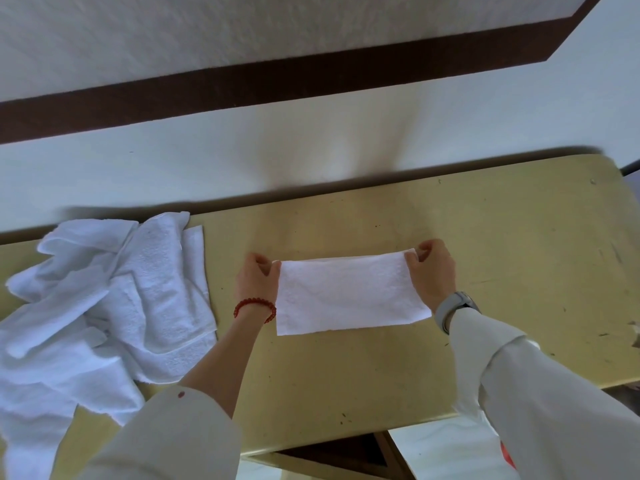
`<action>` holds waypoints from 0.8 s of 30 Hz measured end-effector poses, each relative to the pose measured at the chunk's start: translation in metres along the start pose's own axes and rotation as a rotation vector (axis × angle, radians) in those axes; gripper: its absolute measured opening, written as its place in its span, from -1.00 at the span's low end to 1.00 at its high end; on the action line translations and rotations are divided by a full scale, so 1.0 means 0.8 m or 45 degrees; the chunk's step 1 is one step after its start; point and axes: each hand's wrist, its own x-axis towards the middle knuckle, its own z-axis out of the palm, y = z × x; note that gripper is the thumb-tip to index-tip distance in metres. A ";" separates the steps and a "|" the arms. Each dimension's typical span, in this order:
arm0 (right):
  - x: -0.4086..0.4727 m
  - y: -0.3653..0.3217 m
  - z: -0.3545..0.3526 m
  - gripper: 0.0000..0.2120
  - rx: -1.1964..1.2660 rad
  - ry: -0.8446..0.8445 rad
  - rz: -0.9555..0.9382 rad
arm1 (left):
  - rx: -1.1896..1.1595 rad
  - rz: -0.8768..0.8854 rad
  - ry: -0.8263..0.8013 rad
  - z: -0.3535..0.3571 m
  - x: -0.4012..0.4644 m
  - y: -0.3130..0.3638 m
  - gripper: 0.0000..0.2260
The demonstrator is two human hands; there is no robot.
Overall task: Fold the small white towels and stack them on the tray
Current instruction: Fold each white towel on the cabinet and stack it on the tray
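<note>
Two hands [258,278] [431,268], rectangular terry towel [349,292]

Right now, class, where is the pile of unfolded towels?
In the head view, the pile of unfolded towels lies at the table's left end, beside the left hand.

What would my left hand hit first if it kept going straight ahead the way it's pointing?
Probably nothing on the table: beyond the left hand, which pinches the towel, the tabletop looks bare up to the wall. Depth is hard to judge.
</note>
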 end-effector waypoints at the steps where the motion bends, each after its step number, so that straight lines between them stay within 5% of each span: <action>1: -0.003 0.002 0.000 -0.71 -0.002 0.043 -0.036 | -0.004 0.027 0.031 -0.002 -0.003 0.001 -0.81; 3: -0.017 0.006 0.000 -0.71 -0.085 0.184 -0.269 | 0.092 0.218 0.144 -0.003 -0.010 -0.004 -0.75; 5: -0.034 0.011 0.007 -0.74 -0.281 0.275 -0.697 | 0.320 0.647 0.230 0.001 -0.021 -0.016 -0.76; 9: -0.055 0.022 0.040 -0.65 -0.547 0.095 -1.191 | 0.622 1.154 0.155 0.025 -0.038 -0.033 -0.70; 24: -0.026 -0.022 0.075 -0.97 -0.414 -0.024 -0.851 | 0.516 0.799 -0.042 0.052 -0.004 0.009 -0.87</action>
